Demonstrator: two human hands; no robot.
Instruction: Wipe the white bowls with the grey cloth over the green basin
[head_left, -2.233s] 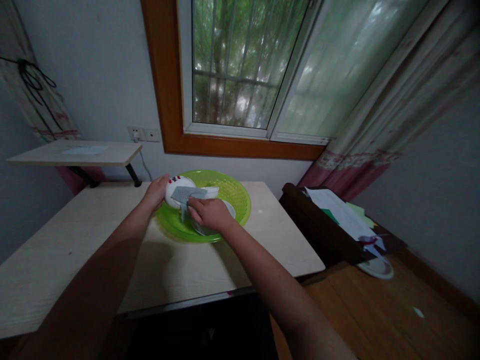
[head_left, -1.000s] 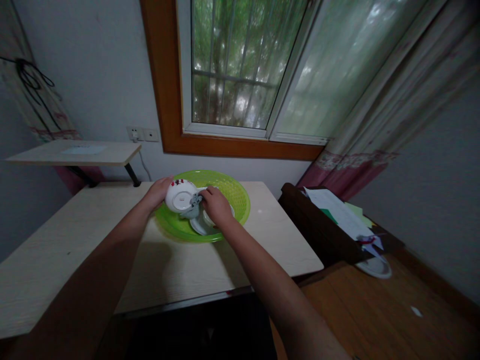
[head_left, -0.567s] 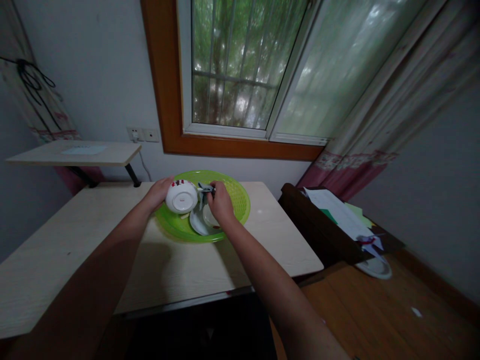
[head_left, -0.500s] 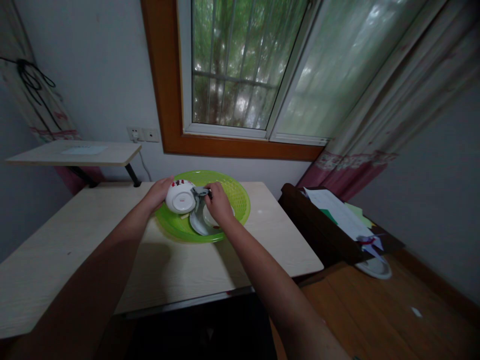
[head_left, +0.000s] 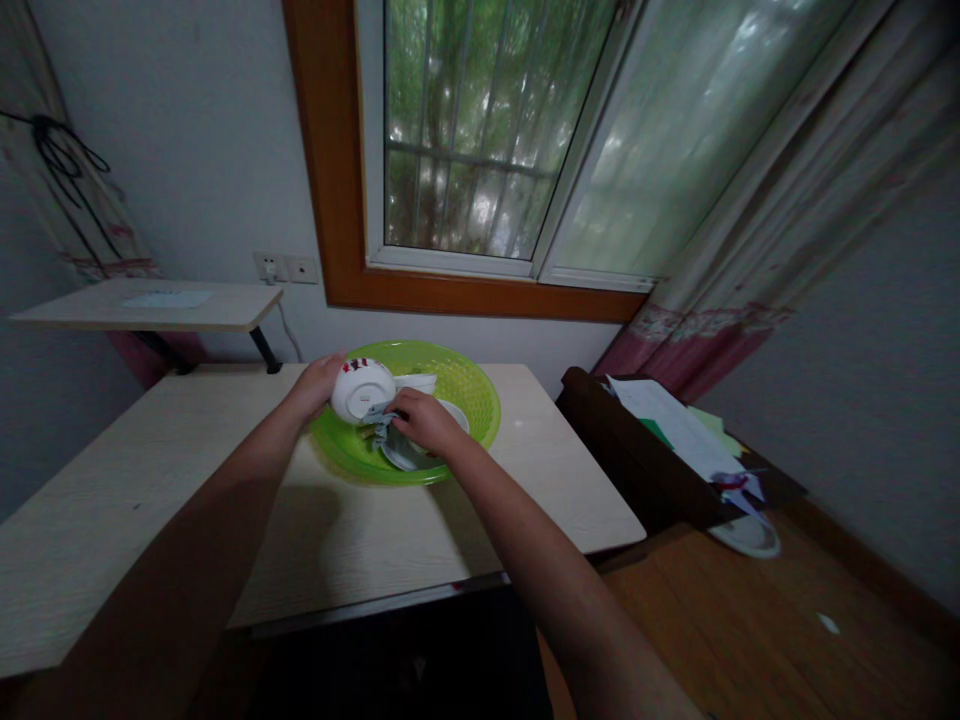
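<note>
Bowl [head_left: 360, 388] at ten o'clock over the basin [head_left: 481, 402], tilted base-up, gripped by the left hand [head_left: 316, 386]; cloth [head_left: 379, 415] pinched in the right hand [head_left: 426, 420], apparently against the bowl at five o'clock. Best, probably, to hold that tilt and press evenly.

The pale table [head_left: 367, 535] carries a green basket [head_left: 480, 400] near its far edge; a small shelf [head_left: 225, 308] stands toward the far left corner.

Bare left hand [head_left: 315, 387]; bare right hand [head_left: 426, 421]; bare forearms [head_left: 517, 528]; dark clothing [head_left: 352, 665] below
</note>
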